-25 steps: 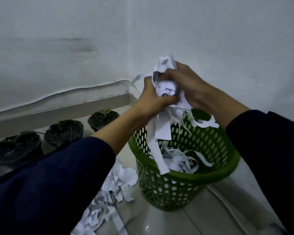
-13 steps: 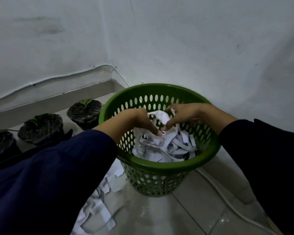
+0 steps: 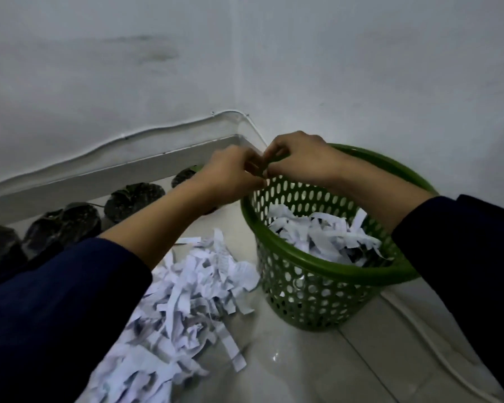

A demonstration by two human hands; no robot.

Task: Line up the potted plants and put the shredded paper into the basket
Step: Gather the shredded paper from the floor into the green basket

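Both arms wear long sleeves of dark navy-blue cloth, plain, with no print, stripe or button to be seen. The left sleeve (image 3: 56,309) is pushed up above the wrist and leaves the forearm bare; its cuff edge is soft and loosely folded. The right sleeve (image 3: 463,257) ends likewise partway up the forearm, the cloth looking almost black in the dim light. The left hand (image 3: 230,173) and right hand (image 3: 297,155) are bare, with no ring, watch or glove visible.
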